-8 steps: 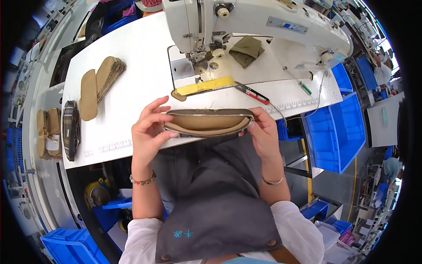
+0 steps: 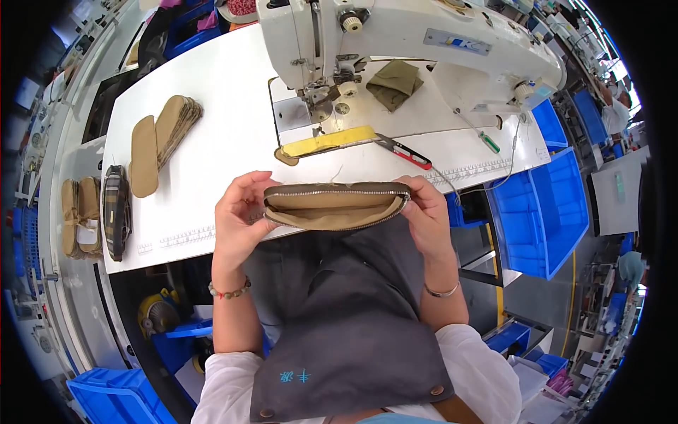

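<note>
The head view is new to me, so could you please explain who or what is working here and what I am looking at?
There is no robot here: a person works with bare hands. The camera sits on their head and looks down, so the picture's left is their left; its fisheye lens bends straight edges near the rim.

The left grip and right grip, meaning the person's two hands, hold opposite ends of an open zippered pouch with tan lining. Beyond it stands a white sewing machine.

On the white table lie rounded tan pieces at the left, a yellow strip by the machine, a red-and-black tool and a green-handled screwdriver.
</note>
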A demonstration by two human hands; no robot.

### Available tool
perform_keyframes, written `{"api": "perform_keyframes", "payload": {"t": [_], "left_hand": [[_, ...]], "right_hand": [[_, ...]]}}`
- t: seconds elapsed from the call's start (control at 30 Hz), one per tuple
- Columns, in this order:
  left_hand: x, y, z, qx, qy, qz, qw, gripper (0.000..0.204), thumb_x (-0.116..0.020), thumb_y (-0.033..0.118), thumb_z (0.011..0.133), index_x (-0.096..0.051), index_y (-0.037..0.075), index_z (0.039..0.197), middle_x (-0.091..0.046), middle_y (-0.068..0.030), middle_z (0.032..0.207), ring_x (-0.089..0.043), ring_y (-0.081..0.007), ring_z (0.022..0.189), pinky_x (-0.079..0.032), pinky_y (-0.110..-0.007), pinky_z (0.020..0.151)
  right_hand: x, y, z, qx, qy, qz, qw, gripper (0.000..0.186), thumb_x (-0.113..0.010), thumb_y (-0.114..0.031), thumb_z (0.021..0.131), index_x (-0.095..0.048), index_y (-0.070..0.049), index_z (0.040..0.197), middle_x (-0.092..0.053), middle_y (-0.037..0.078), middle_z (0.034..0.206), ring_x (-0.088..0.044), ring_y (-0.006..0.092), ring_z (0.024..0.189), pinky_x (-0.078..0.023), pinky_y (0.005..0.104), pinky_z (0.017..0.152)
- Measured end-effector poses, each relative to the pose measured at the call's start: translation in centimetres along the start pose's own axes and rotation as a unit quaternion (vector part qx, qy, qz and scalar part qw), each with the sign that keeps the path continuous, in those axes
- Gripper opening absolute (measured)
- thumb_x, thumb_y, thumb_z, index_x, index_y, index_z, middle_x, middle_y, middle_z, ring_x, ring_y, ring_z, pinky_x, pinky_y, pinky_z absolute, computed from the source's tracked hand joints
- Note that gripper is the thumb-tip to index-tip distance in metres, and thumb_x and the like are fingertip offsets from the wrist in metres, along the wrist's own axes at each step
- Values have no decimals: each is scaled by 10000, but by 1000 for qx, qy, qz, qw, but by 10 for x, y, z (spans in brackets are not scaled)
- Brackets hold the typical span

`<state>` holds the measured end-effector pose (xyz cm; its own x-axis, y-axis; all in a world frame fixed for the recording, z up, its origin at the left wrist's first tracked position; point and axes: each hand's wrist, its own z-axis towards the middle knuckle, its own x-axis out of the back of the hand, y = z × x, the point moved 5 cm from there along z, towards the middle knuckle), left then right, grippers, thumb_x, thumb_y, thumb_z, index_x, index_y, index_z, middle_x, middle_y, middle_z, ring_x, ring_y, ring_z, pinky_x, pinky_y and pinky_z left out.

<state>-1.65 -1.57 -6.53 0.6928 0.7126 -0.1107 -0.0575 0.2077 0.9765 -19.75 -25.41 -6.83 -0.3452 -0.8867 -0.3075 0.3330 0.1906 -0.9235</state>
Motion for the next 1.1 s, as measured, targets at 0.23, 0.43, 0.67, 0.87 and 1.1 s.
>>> {"api": "perform_keyframes", "payload": {"t": [0.23,0.43,0.67,0.87,1.1], "left_hand": [[3,-1,0,0,9,9,1000,692,-828,-84,687,-581,-3,1328,-695,-49,1116,-638,-116,976,-507,-252,876],[-1,0,4,4,-2,83,997,694,-874,-12,677,-595,15,1312,-703,-72,1121,-632,-146,1005,-487,-284,886],[11,-3,-1,12,-8,90,996,604,-850,2,704,-612,-2,1260,-695,-72,1089,-632,-152,1002,-485,-295,915],[12,-9,-1,10,-8,119,993,528,-850,114,787,-616,-1,1246,-683,-64,1097,-621,-136,968,-498,-284,900],[7,-10,2,14,-10,107,994,437,-812,95,831,-629,-3,1215,-680,-61,1065,-621,-132,951,-505,-276,882]], "right_hand": [[5,1,-2,-1,16,11,1000,251,-644,-42,988,-619,50,1220,-675,66,1044,-639,116,899,-553,270,808],[72,-49,-30,120,182,19,976,273,-597,-141,1029,-573,19,1249,-702,90,1040,-675,143,816,-575,288,678],[222,-139,-128,285,509,14,812,392,-572,-338,1066,-571,-24,1300,-691,116,1175,-702,203,924,-574,341,768],[328,-125,-171,11,603,-390,696,510,-642,-408,1007,-585,-43,1357,-640,169,1337,-688,275,1090,-556,422,875],[362,-116,-186,-263,455,-761,380,609,-618,-574,947,-656,-64,1279,-673,169,1269,-635,357,1184,-500,516,961]]}}
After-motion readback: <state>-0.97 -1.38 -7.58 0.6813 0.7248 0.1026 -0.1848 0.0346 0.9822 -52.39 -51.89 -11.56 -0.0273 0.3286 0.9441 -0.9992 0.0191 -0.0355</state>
